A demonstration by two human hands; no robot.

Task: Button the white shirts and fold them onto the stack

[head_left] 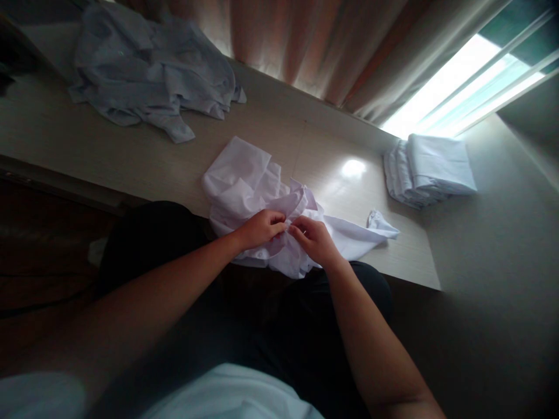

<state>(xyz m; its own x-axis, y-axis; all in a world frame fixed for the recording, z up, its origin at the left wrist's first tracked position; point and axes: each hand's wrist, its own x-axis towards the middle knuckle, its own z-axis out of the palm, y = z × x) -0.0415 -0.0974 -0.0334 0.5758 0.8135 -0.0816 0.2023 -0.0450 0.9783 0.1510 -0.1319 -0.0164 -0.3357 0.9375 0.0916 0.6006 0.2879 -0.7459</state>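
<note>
A white collared shirt (pixel 244 186) lies crumpled at the front edge of the tabletop, part of it hanging over toward my lap. Just below its collar, my left hand (pixel 262 228) pinches the fabric between thumb and fingers. My right hand (pixel 313 237) pinches the same shirt right beside it, the two sets of fingertips nearly touching. Whatever small part sits between the fingertips is too small to make out. One sleeve stretches off to the right, ending in a bunched cuff (pixel 381 223).
A loose heap of white garments (pixel 148 75) lies at the back left of the wooden tabletop (pixel 323 139). Folded white garments (pixel 441 169) are stacked at the right, against the wall (pixel 493 233). Behind the table hang curtains (pixel 297 46) beside a bright window (pixel 471 81).
</note>
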